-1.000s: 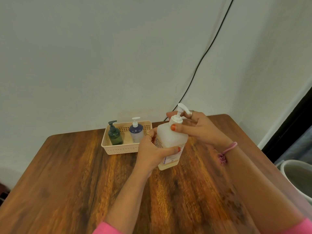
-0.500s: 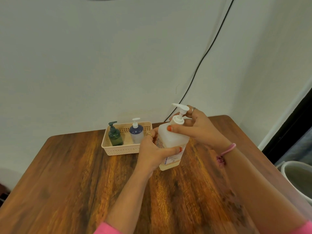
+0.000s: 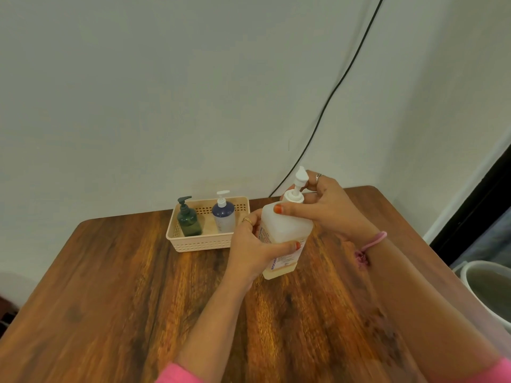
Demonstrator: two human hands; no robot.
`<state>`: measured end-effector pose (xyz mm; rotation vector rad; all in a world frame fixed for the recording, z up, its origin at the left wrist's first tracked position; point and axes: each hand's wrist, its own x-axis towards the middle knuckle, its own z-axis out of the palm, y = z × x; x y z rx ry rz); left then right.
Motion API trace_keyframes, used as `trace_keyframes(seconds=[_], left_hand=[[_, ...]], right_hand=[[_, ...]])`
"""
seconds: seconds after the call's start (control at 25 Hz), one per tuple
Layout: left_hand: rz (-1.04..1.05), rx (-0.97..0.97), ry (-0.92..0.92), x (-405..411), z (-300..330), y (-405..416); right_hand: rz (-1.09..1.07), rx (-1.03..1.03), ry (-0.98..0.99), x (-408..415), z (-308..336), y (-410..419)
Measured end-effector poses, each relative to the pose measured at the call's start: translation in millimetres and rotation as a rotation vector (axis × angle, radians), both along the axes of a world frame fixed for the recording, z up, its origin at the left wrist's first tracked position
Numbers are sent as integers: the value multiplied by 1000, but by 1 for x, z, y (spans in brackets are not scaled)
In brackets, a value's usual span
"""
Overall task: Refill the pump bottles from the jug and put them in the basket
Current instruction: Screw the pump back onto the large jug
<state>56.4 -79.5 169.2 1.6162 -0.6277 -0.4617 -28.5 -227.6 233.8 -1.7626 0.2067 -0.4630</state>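
Observation:
A large translucent white pump bottle [image 3: 284, 230] with a printed label stands on the wooden table [image 3: 110, 286], a low layer of yellowish liquid at its bottom. My left hand [image 3: 255, 248] grips its body from the left. My right hand [image 3: 322, 208] holds the white pump cap [image 3: 296, 189] at the neck, thumb on the bottle's shoulder. A cream basket [image 3: 199, 243] behind and left holds a dark green pump bottle [image 3: 188, 218] and a bluish pump bottle [image 3: 223, 217]. No jug is in view.
A black cable [image 3: 331, 92] runs down the white wall behind the table. A grey-white bucket [image 3: 486, 288] sits on the floor off the table's right edge, by a dark doorway.
The pump nozzle has turned from pointing right to pointing away from me, twisted by my right hand. The bottle stays in place in my left hand.

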Motion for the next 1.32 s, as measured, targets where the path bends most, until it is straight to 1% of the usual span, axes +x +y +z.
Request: trace_keyframes(seconds=[0.08,0.12,0.28,0.36,0.4,0.48,0.6,0.68,0.8,0.88,0.92,1.12,1.2,1.32], left_hand=[[4,5,-3,2,-1,-1],[2,8,-7,2,-2,-1],[0,9,9,6,-1,0],[2,6,16,6,-2,0],[4,6,16,6,-2,0],[13,4,15,6,-3,-1],[24,5,-4,6,-2,-4],[28,11,3,6,-2,-5],[24,-11,48,8,-1,-4],[24,-18,64,8,-1,-5],[26,-17,66,8,-1,-5],[35,-1,48,9,-3,-9],[35,8,51,11,-4,-9],[41,16,62,14,-4,-9]], right_hand=[[-62,-21,9,4,-3,4],[-56,-25,22,4,-5,3],[161,58,48,0,-6,-7],[208,77,8,-2,-6,-10],[195,70,-12,-2,-6,-10],[96,53,-29,0,-6,-6],[-80,-3,18,5,-8,1],[-66,-17,57,7,-8,0],[102,67,69,6,-5,-7],[164,78,37,4,-4,-11],[154,75,23,4,-4,-11],[-49,-33,5,12,-8,-4],[0,-21,34,13,-10,-8],[200,109,52,11,-11,-18]])
